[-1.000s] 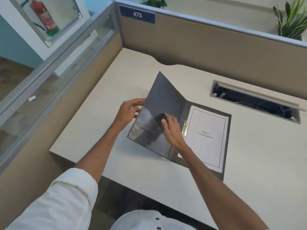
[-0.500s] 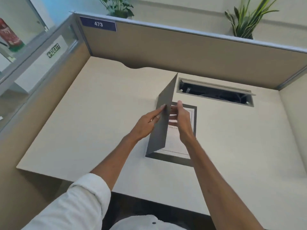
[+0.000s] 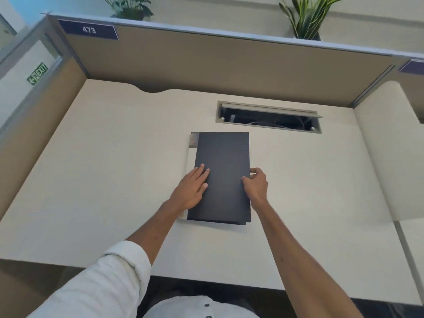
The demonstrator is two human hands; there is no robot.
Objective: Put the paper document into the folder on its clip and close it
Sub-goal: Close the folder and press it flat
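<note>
My left hand lies flat and open, palm down, on the left part of the folder's dark cover, fingers spread and pointing far and right; it presses and grips nothing. The one folder lies shut on the desk, its long axis running near to far, with a pale strip showing along its left edge, where I take the spine to be. The paper document is out of sight, so I judge it to be inside under the cover. My right hand is at the folder's right edge, about halfway along, fingers curled and pinching that free edge, thumb on top. Both hands touch the folder, the left over it, the right just beside it. I judge the closing nearly done; what remains turns on that right edge, whether the cover sits square on the back board before I let go. Count: one folder, two hands, one open cable slot far and right of the folder
</note>
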